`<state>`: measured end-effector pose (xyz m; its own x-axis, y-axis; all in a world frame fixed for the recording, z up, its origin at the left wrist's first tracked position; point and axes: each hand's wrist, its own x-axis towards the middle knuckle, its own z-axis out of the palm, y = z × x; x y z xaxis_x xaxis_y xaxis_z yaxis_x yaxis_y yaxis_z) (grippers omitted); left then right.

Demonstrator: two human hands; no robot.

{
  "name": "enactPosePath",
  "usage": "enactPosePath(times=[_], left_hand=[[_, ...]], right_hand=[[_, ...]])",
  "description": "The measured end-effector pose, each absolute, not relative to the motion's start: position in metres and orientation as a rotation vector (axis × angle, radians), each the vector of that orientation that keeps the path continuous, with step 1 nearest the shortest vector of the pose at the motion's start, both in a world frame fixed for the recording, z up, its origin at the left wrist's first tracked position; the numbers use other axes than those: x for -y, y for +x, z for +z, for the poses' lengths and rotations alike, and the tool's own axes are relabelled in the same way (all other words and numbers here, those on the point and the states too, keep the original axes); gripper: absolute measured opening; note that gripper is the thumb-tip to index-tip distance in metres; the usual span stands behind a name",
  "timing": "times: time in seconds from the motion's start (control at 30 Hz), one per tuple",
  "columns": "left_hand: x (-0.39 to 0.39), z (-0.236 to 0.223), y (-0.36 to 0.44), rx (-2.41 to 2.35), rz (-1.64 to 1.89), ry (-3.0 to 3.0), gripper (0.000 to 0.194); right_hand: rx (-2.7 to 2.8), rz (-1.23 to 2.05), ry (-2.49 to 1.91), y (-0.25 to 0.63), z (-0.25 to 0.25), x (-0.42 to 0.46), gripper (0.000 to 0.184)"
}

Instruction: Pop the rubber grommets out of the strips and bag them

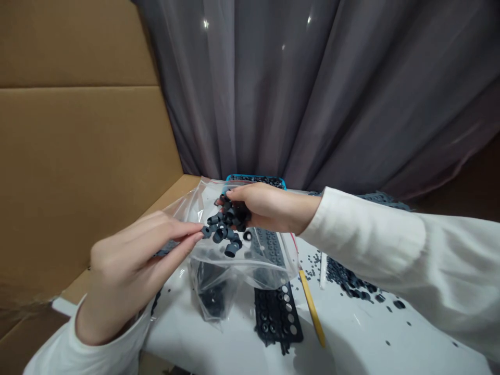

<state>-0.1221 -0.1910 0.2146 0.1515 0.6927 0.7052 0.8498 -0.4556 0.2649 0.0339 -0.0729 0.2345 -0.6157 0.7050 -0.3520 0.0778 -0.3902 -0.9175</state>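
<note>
My right hand [261, 205] is shut on a clump of dark grey rubber rings [226, 226], which hang below its fingers over the mouth of a clear zip bag [250, 265]. A few rings seem to lie inside the plastic, and the hand hides part of the clump. My left hand [133, 260] pinches the bag's near edge between thumb and fingers, with its fingertips touching the rings at the end of the clump. More dark pieces sit low in the bag.
A perforated black rubber sheet [277, 315] and a yellow stick [311, 307] lie on the white table [234, 344] among scattered small dark pieces [347, 278]. A blue-rimmed tray [255, 179] stands behind. Cardboard [78, 156] rises at left, a grey curtain [273, 88] at back.
</note>
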Motion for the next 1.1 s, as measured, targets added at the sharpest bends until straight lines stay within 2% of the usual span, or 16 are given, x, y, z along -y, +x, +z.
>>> enactPosePath(times=[0.2,0.33,0.43,0.53,0.63,0.77,0.87,0.97,1.03,1.1], left_hand=[[0.19,0.214,-0.125,1.492,-1.167,-2.23,0.016],[0.19,0.214,-0.126,1.477,-1.16,-2.225,0.014],[0.188,0.216,-0.125,1.465,-1.138,-2.193,0.009],[0.181,0.217,-0.122,1.448,-1.087,-2.164,0.007],[0.173,0.215,-0.119,1.432,-1.088,-2.15,0.009],[0.16,0.208,-0.119,1.434,-1.096,-2.109,0.011],[0.139,0.211,-0.128,1.379,-1.072,-2.055,0.014],[0.103,0.23,-0.137,1.368,-0.995,-1.99,0.03],[0.077,0.252,-0.14,1.394,-0.97,-1.931,0.053],[0.056,0.275,-0.138,1.451,-0.91,-1.896,0.073]], right_hand=[[1.322,2.124,-1.197,0.033,0.237,0.075,0.023],[1.557,2.05,-1.184,0.038,0.243,0.078,0.028],[2.029,1.721,-1.092,0.045,0.251,0.077,0.022],[2.493,1.119,-0.985,0.05,0.257,0.07,0.008],[2.71,0.573,-0.825,0.057,0.259,0.064,0.014],[2.657,0.323,-0.676,0.082,0.259,0.068,0.015],[2.463,0.22,-0.752,0.123,0.239,0.066,0.019],[2.474,0.092,-1.119,0.176,0.187,0.056,0.02],[2.704,0.076,-1.456,0.208,0.142,0.052,0.024],[2.789,0.126,-1.554,0.232,0.1,0.055,0.026]])
